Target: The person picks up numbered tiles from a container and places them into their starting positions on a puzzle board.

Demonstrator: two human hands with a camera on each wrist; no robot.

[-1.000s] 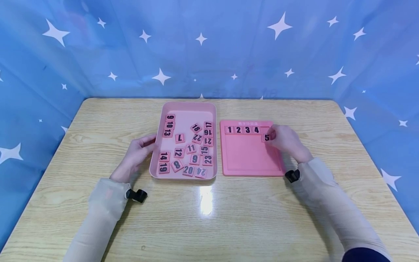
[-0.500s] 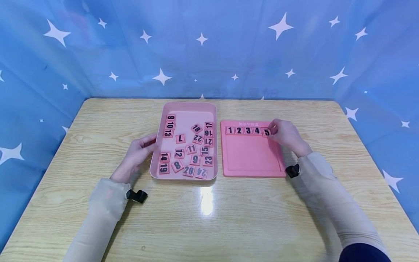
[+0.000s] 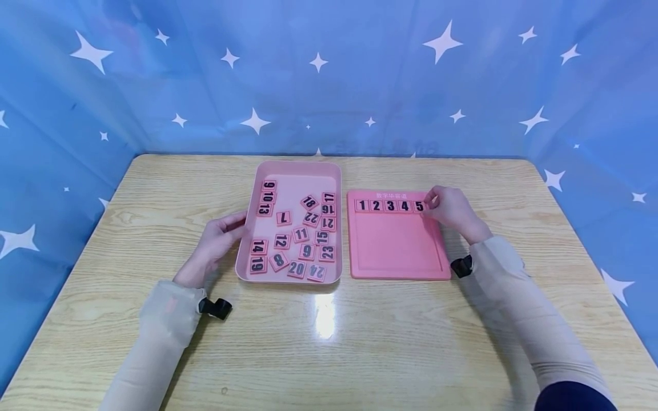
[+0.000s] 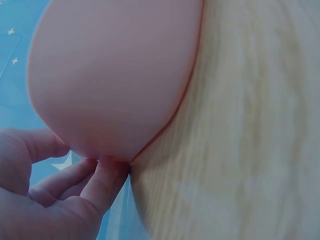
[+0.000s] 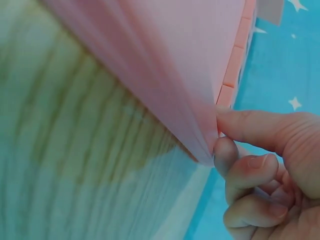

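My left hand [image 3: 216, 242] touches the left wall of a pink tray [image 3: 247, 251]; in the left wrist view its fingertips [image 4: 107, 172] rest against the outside of that wall. Numbered pink tiles lie scattered in the tray, some turned sideways or upside down. To its right is a square pink puzzle board [image 3: 396, 245]. Along the board's top, tiles 1 to 5 form a row. At the row's right end, my right hand [image 3: 454, 212] holds the number 5 tile [image 3: 418, 206] by its right side with thumb and index finger. In the right wrist view the other fingers curl inward.
Both tray and board lie on a light wooden table [image 3: 390, 342]. Behind it hangs a blue curtain [image 3: 288, 74] with white stars. A black wrist strap [image 3: 216, 308] shows at the left cuff, and another strap [image 3: 461, 266] at the right.
The right hand has moved the number 5 tile up from below the row into line beside tile 4. My left hand stays at the tray.
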